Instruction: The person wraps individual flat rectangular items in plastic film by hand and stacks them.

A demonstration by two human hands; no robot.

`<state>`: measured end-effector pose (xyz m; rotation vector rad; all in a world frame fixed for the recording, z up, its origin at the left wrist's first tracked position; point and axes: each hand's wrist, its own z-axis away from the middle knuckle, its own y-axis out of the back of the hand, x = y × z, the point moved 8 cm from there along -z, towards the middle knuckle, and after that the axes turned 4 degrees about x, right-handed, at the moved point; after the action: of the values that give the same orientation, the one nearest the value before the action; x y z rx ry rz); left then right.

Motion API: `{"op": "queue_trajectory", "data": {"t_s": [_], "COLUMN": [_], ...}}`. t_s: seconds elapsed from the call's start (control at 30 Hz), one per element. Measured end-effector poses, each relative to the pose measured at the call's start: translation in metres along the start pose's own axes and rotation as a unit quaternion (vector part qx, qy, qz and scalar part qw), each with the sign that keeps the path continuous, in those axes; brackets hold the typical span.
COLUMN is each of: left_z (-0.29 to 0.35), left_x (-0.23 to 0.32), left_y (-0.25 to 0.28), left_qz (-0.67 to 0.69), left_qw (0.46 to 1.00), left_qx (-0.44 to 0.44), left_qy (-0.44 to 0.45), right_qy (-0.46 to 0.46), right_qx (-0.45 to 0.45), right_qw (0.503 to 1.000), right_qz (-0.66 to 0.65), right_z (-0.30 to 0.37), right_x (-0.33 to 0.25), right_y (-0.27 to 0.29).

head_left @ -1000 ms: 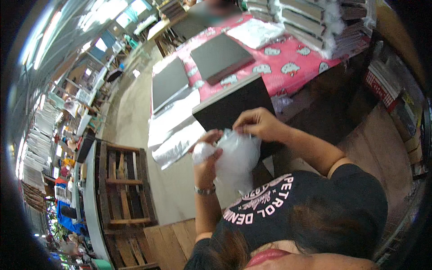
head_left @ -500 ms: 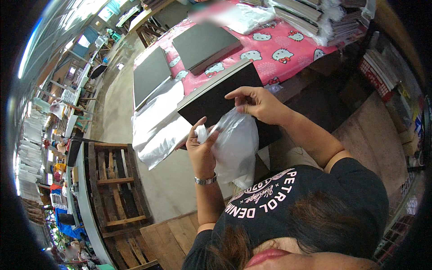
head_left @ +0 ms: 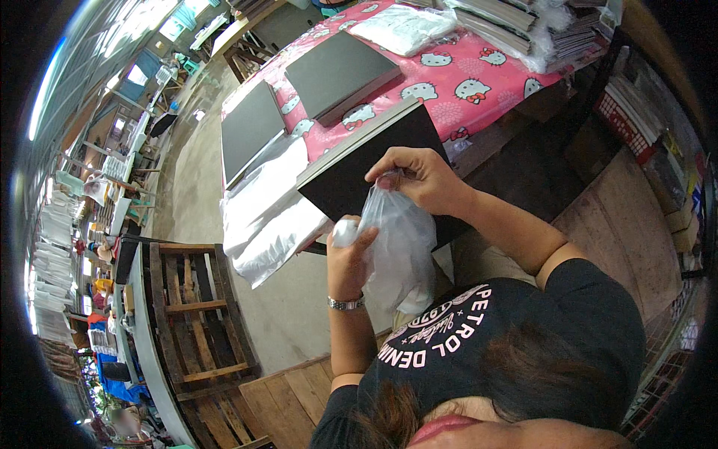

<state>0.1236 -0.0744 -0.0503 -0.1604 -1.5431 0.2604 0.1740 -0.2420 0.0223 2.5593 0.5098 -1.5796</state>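
Note:
A clear plastic bag hangs between my two hands, its loose part drooping toward my lap. My right hand pinches the bag's upper edge between thumb and fingers. Lower and to the left, my left hand is closed on the bag's side, with a bunched whitish bit around its fingers; I cannot tell whether that is part of the bag. Just beyond both hands, a thick black book-like block with a pale edge leans tilted at the table's near edge. The bag covers part of its lower side.
The table has a pink patterned cover. On it lie a black flat box, another black panel, white plastic sheets, a white package and stacked wrapped books. A wooden pallet is at lower left.
My right hand has moved slightly left and down, gathering the bag's edge. My left hand has shifted a little right and down. The bag now hangs fuller and more bunched.

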Motion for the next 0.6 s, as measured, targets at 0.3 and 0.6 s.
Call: {"op": "queue_trajectory", "data": {"t_s": [0.3, 0.6], "left_z": [0.003, 0.013], "left_x": [0.029, 0.006], "left_y": [-0.002, -0.011], "left_qz": [-0.152, 0.008], "left_qw": [0.976, 0.995], "left_qx": [0.069, -0.030], "left_qy": [-0.136, -0.096], "right_qy": [-0.040, -0.094], "right_qx": [0.028, -0.005], "right_qw": [0.997, 0.995], "right_qz": [0.061, -0.022], "right_z": [-0.001, 0.013], "right_x": [0.027, 0.022], "right_y": [0.018, 0.000]}}
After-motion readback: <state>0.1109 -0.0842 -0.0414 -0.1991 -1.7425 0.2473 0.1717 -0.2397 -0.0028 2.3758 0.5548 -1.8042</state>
